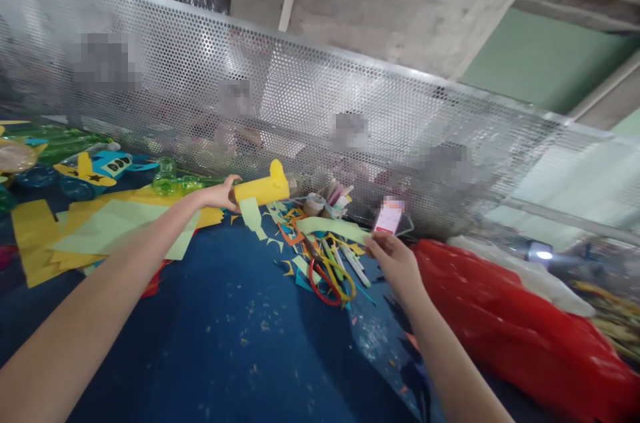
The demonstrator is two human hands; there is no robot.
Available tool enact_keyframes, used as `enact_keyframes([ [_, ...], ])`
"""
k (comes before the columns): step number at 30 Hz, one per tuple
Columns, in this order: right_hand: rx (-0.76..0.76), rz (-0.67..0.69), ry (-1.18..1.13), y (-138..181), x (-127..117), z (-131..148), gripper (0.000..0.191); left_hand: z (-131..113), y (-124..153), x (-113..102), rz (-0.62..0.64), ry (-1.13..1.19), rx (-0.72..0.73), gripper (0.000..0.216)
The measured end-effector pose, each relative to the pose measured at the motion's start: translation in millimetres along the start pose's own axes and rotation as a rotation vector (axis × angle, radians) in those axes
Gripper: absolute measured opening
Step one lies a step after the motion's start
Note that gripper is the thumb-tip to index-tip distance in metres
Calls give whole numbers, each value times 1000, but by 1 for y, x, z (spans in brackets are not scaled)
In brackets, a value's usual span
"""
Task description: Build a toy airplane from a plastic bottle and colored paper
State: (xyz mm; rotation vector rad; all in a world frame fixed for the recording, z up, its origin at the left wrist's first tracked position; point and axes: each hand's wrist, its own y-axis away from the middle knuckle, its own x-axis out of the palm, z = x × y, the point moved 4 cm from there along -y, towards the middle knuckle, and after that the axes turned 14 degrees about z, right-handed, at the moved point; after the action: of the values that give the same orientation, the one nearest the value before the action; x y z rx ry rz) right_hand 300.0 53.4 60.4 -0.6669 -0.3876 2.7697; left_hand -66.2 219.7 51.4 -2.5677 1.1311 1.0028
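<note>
My left hand (pixel 223 195) is closed around the near end of a plastic bottle wrapped in yellow paper (pixel 257 190), held sideways above the table. A rounded yellow fin stands up from it, and a pale green paper wing (pixel 253 216) hangs below. My right hand (pixel 397 266) pinches the right end of a long pale green paper strip (pixel 335 228). Just behind those fingers is a phone-like card with a lit or printed face (pixel 389 216). Scissors with red and yellow handles (pixel 330 280) lie below the strip, among markers (pixel 353 264) and paper scraps.
Yellow and pale green paper sheets (pixel 125 226) lie at left. Behind them are a finished blue-and-yellow bottle plane (pixel 107 166) and green bottles (pixel 167 176). A red plastic bag (pixel 500 316) fills the right side. A perforated metal screen (pixel 300 90) runs along the back.
</note>
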Motion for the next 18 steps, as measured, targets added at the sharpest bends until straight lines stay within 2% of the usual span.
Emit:
enact_keyframes([
  [2,-3,-104,-84,-1,-16,1,34,-19,4,1,-8,74,64,102],
  [4,-23,-198,-160,1,-29,5,37,-42,6,12,85,93,134,101],
  [7,-63,-296,-254,5,-42,14,40,-75,10,42,257,-62,213,105],
  [10,-60,-312,-392,8,-46,24,42,-98,21,79,319,-205,317,104],
  [12,-12,-252,-483,9,-41,29,43,-105,32,100,296,-220,354,101],
  [14,74,-131,-521,10,-28,35,41,-104,44,117,279,-220,327,101],
  [18,196,288,-404,26,18,54,31,-92,64,138,272,-248,250,109],
])
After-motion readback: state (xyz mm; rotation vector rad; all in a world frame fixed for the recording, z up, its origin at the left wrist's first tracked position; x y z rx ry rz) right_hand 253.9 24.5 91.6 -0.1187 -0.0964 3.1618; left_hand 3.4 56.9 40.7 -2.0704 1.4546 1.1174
